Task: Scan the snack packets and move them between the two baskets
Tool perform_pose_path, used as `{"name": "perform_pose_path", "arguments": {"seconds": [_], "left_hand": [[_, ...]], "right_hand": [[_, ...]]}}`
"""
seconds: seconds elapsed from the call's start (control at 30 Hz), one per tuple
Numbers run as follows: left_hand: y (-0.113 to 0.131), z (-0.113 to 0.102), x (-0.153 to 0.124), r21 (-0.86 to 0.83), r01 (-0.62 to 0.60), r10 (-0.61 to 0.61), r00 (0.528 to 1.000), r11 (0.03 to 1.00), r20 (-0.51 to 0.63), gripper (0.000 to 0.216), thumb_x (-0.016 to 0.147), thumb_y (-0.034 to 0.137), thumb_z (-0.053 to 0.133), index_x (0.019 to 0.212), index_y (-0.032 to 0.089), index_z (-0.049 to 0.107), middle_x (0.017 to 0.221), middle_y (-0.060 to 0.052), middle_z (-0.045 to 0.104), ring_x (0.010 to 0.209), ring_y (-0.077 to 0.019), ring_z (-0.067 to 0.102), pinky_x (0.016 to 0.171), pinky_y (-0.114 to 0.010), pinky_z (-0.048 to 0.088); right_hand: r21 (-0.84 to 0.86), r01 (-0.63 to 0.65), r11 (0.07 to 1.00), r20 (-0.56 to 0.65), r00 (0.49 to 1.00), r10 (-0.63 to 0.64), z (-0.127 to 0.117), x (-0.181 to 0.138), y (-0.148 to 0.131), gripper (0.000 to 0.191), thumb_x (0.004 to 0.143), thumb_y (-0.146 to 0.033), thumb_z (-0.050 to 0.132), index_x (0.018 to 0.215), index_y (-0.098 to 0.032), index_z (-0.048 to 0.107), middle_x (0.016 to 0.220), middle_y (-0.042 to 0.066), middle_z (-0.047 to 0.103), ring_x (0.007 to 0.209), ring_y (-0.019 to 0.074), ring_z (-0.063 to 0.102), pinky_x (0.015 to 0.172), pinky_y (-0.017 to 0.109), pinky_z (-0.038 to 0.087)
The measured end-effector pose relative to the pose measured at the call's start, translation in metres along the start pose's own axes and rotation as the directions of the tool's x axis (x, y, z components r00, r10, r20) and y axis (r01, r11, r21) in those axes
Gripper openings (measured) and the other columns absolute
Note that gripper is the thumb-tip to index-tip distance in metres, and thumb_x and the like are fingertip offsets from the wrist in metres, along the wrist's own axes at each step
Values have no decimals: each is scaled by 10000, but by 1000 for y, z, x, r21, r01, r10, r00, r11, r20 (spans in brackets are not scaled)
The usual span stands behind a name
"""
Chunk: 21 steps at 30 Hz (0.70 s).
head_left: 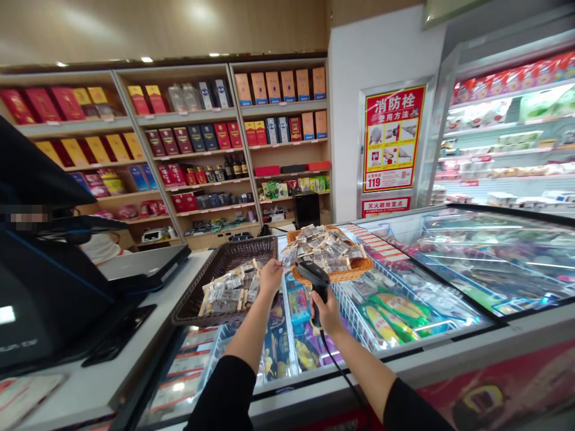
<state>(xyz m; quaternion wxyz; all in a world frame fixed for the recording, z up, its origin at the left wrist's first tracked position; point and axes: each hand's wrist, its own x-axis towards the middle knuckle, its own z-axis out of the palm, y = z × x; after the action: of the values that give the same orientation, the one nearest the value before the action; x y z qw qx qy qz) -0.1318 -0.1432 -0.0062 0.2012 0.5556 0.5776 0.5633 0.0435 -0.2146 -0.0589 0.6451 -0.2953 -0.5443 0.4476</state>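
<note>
My right hand [326, 312] is closed round the grip of a black barcode scanner [314, 277], whose head points toward the baskets; its cable [335, 362] runs back along my forearm. My left hand [271, 276] reaches into a dark brown wicker basket [224, 263] and pinches a small wrapped snack packet [251, 281] from the pile lying in it. Just right of it stands an orange wicker basket [354, 272] heaped with several similar silvery packets. Both baskets rest on top of the freezer's glass lid.
A glass-topped chest freezer [449, 287] full of ice creams stretches right. A checkout counter [112, 371] with a black till screen [40, 275] stands at left. Behind are wooden shelves [193, 155] of boxed goods, a red fire notice [393, 139] and an open chiller [507, 131].
</note>
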Motion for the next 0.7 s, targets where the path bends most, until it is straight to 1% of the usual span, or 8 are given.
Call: {"name": "perform_pose_path", "arguments": {"seconds": [0.1, 0.17, 0.27, 0.37, 0.57, 0.63, 0.67, 0.7], "left_hand": [[-2, 1, 0, -46, -12, 13, 1000, 999, 26, 86, 676, 186, 595, 695, 187, 512, 757, -30, 677, 821, -185, 665, 754, -290, 489], [-4, 1, 0, -66, -13, 15, 999, 998, 42, 81, 677, 180, 588, 690, 187, 509, 750, -28, 674, 825, -184, 666, 752, -287, 490], [-5, 2, 0, -59, -7, 11, 998, 998, 61, 64, 688, 169, 564, 691, 191, 504, 734, -19, 669, 835, -176, 666, 758, -275, 485], [-6, 1, -1, -49, -8, 11, 998, 999, 65, 63, 701, 165, 546, 694, 196, 491, 719, -8, 663, 835, -169, 665, 754, -262, 478], [-2, 1, -3, -38, -7, 10, 996, 999, 84, 67, 710, 142, 538, 699, 193, 495, 731, -19, 663, 848, -182, 663, 741, -264, 476], [3, 1, -4, -18, 3, -1, 998, 1000, 70, 50, 718, 142, 546, 726, 187, 525, 755, -32, 670, 860, -190, 660, 750, -273, 478], [7, 1, -5, -3, 7, -7, 999, 1000, 45, 51, 727, 149, 551, 766, 183, 552, 782, -40, 677, 865, -193, 658, 757, -278, 479], [11, -1, -7, 15, 3, -3, 1000, 1000, 3, 96, 744, 161, 550, 834, 178, 580, 818, -49, 684, 869, -193, 655, 769, -284, 479]], "right_hand": [[23, -6, 1000, -17, 1000, 7, -1, 0, 3, 294, 851, -485, 532, 757, -214, 469, 495, -69, 486, 353, 92, 428, 383, 223, 370], [26, 2, 1000, -5, 1000, -2, -2, -1, 5, 281, 855, -476, 533, 778, -212, 470, 507, -69, 493, 356, 90, 426, 387, 220, 368], [10, 14, 1000, 16, 1000, -14, -1, -2, 6, 268, 860, -463, 530, 784, -213, 474, 505, -66, 497, 364, 92, 429, 394, 222, 371], [4, 6, 1000, 9, 1000, -6, -1, -3, 6, 275, 858, -474, 527, 782, -214, 477, 500, -65, 499, 362, 95, 427, 391, 224, 374], [21, 11, 1000, 13, 1000, -11, -1, -3, 5, 277, 856, -475, 531, 783, -213, 478, 504, -64, 502, 367, 95, 435, 393, 221, 375], [39, 3, 999, 14, 1000, -4, -2, -3, 6, 277, 852, -472, 539, 773, -215, 474, 506, -66, 500, 364, 93, 433, 388, 218, 371], [54, -2, 999, 10, 1000, 1, -2, -2, 7, 279, 849, -473, 544, 768, -216, 471, 509, -67, 500, 361, 91, 430, 384, 217, 369], [71, -7, 997, 6, 1000, 7, -2, -2, 7, 285, 847, -475, 547, 759, -216, 468, 512, -67, 500, 358, 88, 427, 381, 217, 369]]}}
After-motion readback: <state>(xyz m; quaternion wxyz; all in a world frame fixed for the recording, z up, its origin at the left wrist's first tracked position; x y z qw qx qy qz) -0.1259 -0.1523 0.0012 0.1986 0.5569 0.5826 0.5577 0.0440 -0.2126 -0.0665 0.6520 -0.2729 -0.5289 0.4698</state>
